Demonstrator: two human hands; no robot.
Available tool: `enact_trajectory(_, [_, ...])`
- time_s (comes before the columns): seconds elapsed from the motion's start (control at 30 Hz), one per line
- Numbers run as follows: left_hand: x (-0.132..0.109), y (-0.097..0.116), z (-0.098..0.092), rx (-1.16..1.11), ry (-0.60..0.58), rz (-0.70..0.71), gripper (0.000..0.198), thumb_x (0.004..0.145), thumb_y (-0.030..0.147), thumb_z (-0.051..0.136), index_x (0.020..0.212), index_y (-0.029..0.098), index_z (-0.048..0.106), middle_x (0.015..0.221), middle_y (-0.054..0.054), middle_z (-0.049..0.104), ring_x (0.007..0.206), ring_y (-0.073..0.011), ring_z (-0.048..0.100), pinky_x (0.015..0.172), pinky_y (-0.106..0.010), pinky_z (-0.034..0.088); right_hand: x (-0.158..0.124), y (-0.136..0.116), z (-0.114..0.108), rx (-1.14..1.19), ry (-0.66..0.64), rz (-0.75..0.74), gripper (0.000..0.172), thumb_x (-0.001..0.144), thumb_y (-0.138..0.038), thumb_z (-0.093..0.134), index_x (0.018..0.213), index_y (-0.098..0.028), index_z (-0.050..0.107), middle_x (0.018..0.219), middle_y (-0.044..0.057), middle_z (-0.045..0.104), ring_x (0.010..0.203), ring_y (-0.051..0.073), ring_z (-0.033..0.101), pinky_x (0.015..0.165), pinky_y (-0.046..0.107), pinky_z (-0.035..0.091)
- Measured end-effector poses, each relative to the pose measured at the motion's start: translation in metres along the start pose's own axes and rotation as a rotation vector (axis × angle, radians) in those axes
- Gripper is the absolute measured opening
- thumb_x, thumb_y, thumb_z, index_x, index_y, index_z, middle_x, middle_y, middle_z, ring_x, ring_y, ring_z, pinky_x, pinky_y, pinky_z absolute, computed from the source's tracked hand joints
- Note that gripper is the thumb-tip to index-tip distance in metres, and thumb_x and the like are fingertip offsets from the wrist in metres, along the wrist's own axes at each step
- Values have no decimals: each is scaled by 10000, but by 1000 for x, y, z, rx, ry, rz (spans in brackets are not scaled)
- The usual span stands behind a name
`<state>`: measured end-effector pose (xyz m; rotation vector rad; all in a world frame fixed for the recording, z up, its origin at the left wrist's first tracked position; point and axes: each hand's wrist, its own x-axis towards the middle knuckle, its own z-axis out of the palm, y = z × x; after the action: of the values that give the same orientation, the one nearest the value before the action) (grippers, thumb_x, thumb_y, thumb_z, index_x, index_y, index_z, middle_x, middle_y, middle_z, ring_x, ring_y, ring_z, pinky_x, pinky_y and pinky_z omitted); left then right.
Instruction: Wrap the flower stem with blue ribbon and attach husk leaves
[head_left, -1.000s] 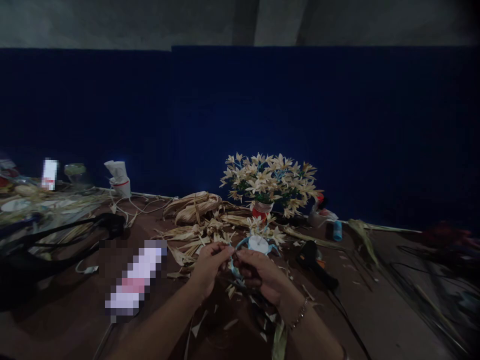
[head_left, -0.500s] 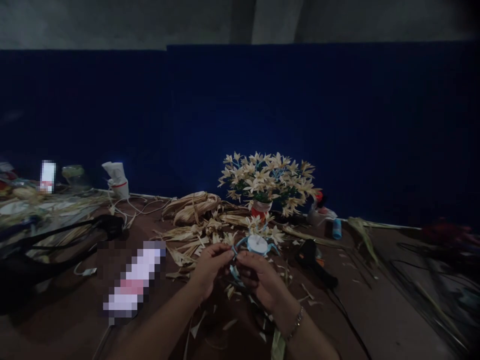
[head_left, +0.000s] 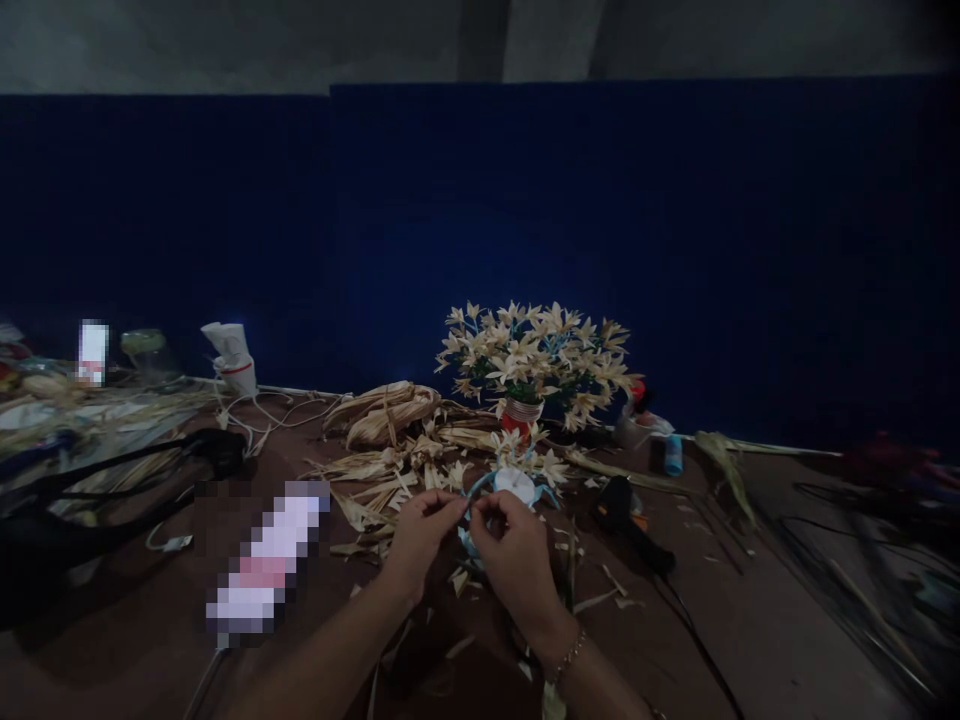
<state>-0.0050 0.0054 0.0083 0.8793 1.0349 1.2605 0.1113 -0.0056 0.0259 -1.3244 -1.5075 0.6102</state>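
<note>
My left hand (head_left: 421, 536) and my right hand (head_left: 512, 556) meet over the middle of the brown table (head_left: 150, 620). Both pinch a thin light-blue strip (head_left: 471, 490) that curls between their fingertips. Just beyond the hands lies a white roll of tape (head_left: 514, 485) with blue strands and small pale husk flowers (head_left: 525, 455) around it. Dry corn husks (head_left: 390, 415) are piled behind the left hand. A pot of cream husk flowers (head_left: 536, 360) stands further back.
A black glue gun (head_left: 626, 515) with its cord lies to the right of my hands. A blurred pale object (head_left: 266, 560) lies to the left. Black straps (head_left: 112, 470), white cables and a white cup (head_left: 236, 365) sit far left. Husk scraps litter the table. A blue wall stands behind.
My right hand has turned its back upward and closed in toward the left hand, still pinching the blue strip. The view has shifted slightly.
</note>
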Motion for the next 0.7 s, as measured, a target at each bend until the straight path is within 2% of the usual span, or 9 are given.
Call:
enact_trajectory(0.07, [1,1,-1,19,9,25,245,574,350,663,624,123,586,493,39,503,443,-57,397,446,-174,281,0,-1,0,14,-12,-14,84,670,-252,543,618,-188,536,591,-6,501,555,115,404,527,234,306])
enact_trajectory(0.1, [1,1,-2,15,12,31,241,574,347,663,618,125,582,490,41,504,437,-55,396,442,-173,280,1,-1,-1,75,-42,27,96,672,-269,549,630,-183,543,597,-5,504,554,112,402,517,230,303])
enact_trajectory(0.17, [2,2,-3,-12,-5,24,236,587,348,655,637,130,582,498,35,523,430,-56,403,438,-175,285,3,0,-4,276,-166,204,177,687,-342,545,648,-170,547,566,-14,487,501,90,370,458,213,275])
enact_trajectory(0.23, [2,1,-3,-37,-27,17,231,604,347,645,658,132,581,516,23,545,433,-60,416,441,-179,297,5,2,-7,498,-336,406,251,696,-405,535,647,-159,537,509,-39,432,432,60,294,390,192,194])
enact_trajectory(0.33, [2,-3,-2,-49,-29,39,211,604,324,651,640,132,573,528,22,542,445,-58,428,460,-182,318,8,4,-12,702,-480,565,246,653,-381,600,614,-155,511,466,-70,356,400,36,223,369,187,95])
enact_trajectory(0.53, [0,-5,-1,-96,-22,-23,211,570,308,674,613,132,567,511,34,517,425,-43,421,430,-167,304,7,8,-14,819,-475,692,228,545,-302,689,590,-152,523,456,-75,401,383,23,252,372,186,100])
enact_trajectory(0.7, [1,2,-2,-122,-67,-115,225,538,279,700,667,138,582,512,40,523,384,-26,405,388,-151,289,8,8,-16,810,-473,672,205,553,-275,681,571,-143,526,451,-73,397,390,23,253,387,185,106])
